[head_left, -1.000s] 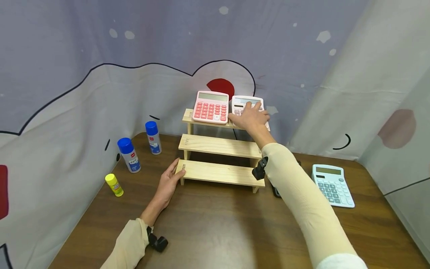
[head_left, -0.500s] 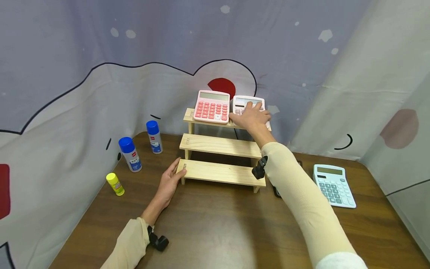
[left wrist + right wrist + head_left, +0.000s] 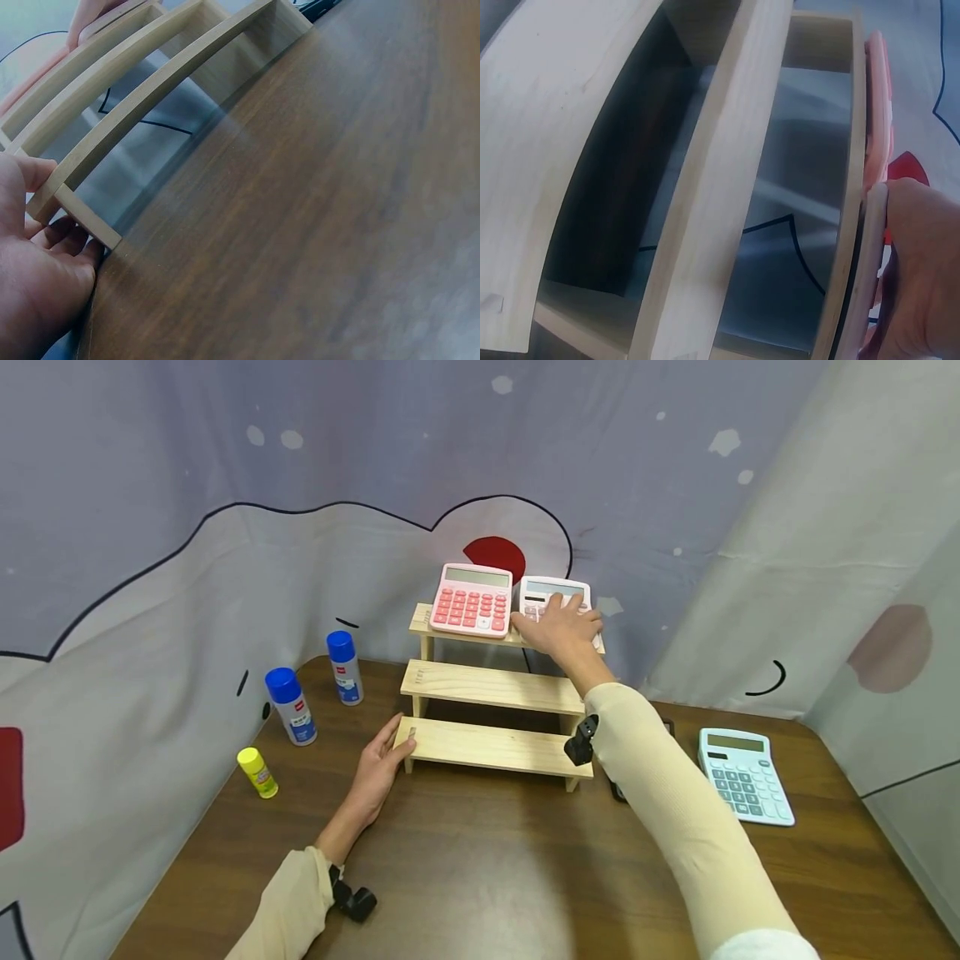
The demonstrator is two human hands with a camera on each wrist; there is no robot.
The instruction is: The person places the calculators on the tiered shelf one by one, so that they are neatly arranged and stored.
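Note:
A three-step wooden display stand (image 3: 495, 685) stands on the table. My left hand (image 3: 372, 777) grips the left end of its lowest step, thumb on top and fingers against the side, as the left wrist view also shows. On the top step, a pink calculator (image 3: 472, 599) leans at the left. Beside it sits a white calculator (image 3: 553, 585), partly hidden under my right hand (image 3: 562, 628). That hand spans its width, thumb at the left edge and fingers over the keys and right side. In the right wrist view the white calculator (image 3: 868, 262) appears edge-on.
Two blue-capped cans (image 3: 292, 708) and a yellow glue stick (image 3: 258, 773) stand on the left of the table. At the right lies a light blue calculator (image 3: 746, 777). A dark object (image 3: 617, 791) is mostly hidden behind the right forearm. A patterned curtain (image 3: 375, 443) hangs behind.
The right fingers have shifted slightly down on the white calculator. The left hand and the stand keep their places.

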